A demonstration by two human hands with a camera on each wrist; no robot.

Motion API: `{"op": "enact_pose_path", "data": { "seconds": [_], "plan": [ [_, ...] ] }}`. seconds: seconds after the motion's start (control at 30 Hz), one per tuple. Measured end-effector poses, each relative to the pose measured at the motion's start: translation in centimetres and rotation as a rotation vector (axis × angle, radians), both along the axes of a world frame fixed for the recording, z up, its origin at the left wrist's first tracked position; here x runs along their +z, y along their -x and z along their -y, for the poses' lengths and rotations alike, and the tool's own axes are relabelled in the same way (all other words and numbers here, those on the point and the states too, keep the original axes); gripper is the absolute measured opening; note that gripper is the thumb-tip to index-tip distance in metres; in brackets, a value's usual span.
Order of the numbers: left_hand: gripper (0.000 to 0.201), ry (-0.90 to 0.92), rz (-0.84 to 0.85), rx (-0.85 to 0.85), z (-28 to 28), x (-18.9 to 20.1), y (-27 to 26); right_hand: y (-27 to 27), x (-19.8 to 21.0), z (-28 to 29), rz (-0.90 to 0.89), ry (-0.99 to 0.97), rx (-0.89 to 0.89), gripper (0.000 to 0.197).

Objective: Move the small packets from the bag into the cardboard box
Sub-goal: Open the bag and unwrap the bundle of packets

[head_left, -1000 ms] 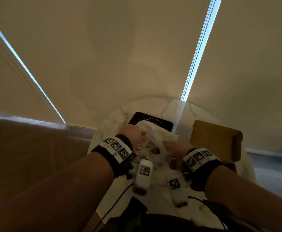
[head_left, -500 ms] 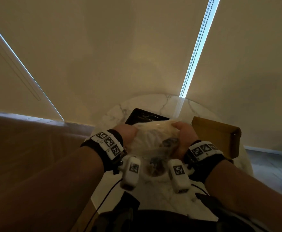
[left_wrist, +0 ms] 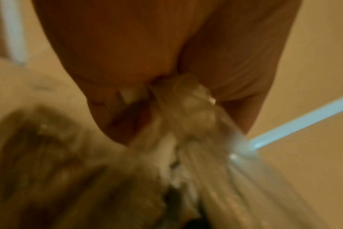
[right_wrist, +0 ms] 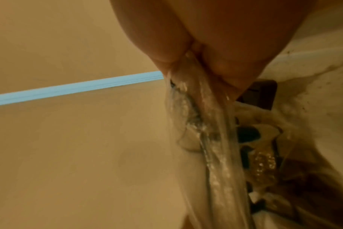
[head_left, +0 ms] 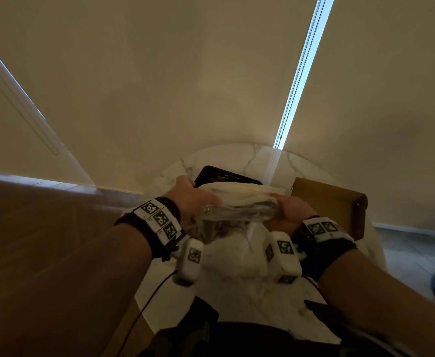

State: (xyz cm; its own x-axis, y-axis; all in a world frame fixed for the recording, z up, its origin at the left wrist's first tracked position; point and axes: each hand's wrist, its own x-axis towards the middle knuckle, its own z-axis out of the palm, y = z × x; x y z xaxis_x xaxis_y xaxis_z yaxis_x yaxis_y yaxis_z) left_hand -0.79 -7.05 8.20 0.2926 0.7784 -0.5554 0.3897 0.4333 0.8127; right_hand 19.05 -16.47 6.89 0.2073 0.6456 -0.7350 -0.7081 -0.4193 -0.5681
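Both hands (head_left: 198, 199) (head_left: 287, 211) grip bag (head_left: 239, 199) over marble table (head_left: 237, 258), blinds (head_left: 159, 86) behind.

A round white marble table (head_left: 239, 161) (grey-veined) stood against drawn beige roller blinds (head_left: 185, 86). A black tray (head_left: 211, 173) lay on its far side. A beaded blind chain (head_left: 298, 73) hung in the bright gap.

You're in a home room: round white marble table (head_left: 237, 258), beige roller blinds (head_left: 159, 86), wooden floor (head_left: 43, 215)
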Motion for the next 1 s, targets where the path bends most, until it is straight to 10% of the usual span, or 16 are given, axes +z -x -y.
{"op": "enact_pose_path", "data": {
  "seconds": [0.13,0.23,0.33,0.57,0.7,0.8,1.0],
  "plan": [
    [0.032,-0.248,-0.104,-0.095,0.7,-0.5,-0.5,0.2,0.2,0.2,0.66,0.017,0.101,0.054],
    [0.022,-0.446,-0.234,-0.01,0.4,-0.7,-0.8,1.3,0.5,1.0,1.029,-0.181,0.144,0.04],
    [0.03,-0.36,-0.338,-0.028,-0.6,0.1,-0.8,1.7,1.1,1.7,1.393,-0.263,0.551,0.063],
    [0.1,-0.14,-0.135,-0.028,-1.4,1.4,-1.1,1.1,1.3,1.9,1.531,-0.343,0.649,0.044],
    [0.041,-0.399,-0.332,-0.31,0.0,2.8,-1.7,1.4,1.5,0.7,1.593,-0.147,0.803,0.03],
    [0.033,-0.547,-0.363,-0.352,1.1,2.6,-2.5,2.2,2.8,0.1,1.618,0.027,0.965,0.051],
    [0.02,-0.664,-0.378,-0.387,1.5,1.8,-2.4,2.0,2.8,-0.9,1.735,0.133,0.948,0.022]
  ]
}}
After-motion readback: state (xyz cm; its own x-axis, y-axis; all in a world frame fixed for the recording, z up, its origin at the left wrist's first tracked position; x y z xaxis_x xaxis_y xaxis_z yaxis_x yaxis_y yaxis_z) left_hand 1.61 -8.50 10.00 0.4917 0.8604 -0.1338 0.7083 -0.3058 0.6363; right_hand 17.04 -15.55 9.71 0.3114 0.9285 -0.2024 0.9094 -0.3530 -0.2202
